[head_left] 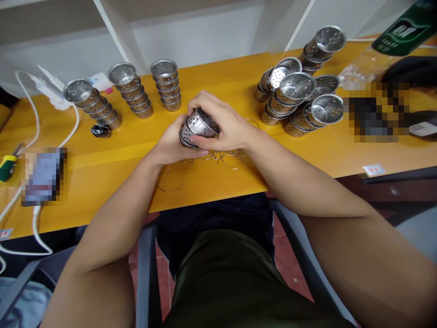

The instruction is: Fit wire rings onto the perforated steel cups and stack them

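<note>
A small perforated steel cup (198, 127) lies tilted between both my hands above the middle of the orange table (102, 159). My left hand (172, 146) cups it from below and the left, fingers closed round its base. My right hand (223, 120) wraps over its top and right side. Several thin wire rings (223, 157) lie on the table just under and in front of my hands, with one more wire ring (169, 180) nearer the table's edge.
Three leaning stacks of the same cups (134, 93) stand at the back left. A loose pile of cups (300, 98) sits at the back right. White cables (70, 132), a screwdriver (8, 164), a green bottle (399, 32) and a small dark round piece (100, 131) are also there.
</note>
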The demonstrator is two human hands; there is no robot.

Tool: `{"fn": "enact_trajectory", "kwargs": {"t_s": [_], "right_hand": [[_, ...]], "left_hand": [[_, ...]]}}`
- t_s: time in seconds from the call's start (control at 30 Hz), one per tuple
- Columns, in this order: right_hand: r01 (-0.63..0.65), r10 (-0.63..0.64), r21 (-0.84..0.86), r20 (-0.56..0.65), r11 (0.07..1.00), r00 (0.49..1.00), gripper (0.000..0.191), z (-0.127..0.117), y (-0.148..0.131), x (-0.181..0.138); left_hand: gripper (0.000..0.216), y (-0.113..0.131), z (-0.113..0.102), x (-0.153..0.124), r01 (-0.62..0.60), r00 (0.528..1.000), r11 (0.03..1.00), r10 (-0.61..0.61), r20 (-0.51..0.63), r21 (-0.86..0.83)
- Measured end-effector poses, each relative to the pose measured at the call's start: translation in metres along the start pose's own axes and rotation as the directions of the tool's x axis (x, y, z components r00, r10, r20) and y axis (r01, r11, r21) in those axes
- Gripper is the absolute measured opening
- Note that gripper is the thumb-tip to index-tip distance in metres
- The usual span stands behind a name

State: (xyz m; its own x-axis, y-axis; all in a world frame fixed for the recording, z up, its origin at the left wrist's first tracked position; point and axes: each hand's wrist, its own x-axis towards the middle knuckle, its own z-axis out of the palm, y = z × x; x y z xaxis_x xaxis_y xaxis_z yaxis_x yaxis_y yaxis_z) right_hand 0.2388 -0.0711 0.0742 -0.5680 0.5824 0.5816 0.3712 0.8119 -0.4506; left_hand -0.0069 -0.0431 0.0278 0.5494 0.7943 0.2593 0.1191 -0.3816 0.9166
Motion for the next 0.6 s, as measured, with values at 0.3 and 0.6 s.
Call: {"fn": "enact_trajectory", "kwargs": {"t_s": [0.3, 0.6], "right_hand": [[-0.178, 0.165, -0.051, -0.197, 0.983, 0.966, 0.080, 0.002, 0.009, -0.002], [-0.414, 0.350, -0.100, -0.381, 0.905, 0.856, 0.081, -0.028, 0.085, -0.013]], "left_hand": [[0.085, 0.004, -0.012, 0.000, -0.073, 0.992, 0.982, 0.090, -0.091, 0.172], [0.097, -0.061, -0.064, 0.023, -0.006, 0.868, 0.958, 0.147, -0.474, 0.287]]}}
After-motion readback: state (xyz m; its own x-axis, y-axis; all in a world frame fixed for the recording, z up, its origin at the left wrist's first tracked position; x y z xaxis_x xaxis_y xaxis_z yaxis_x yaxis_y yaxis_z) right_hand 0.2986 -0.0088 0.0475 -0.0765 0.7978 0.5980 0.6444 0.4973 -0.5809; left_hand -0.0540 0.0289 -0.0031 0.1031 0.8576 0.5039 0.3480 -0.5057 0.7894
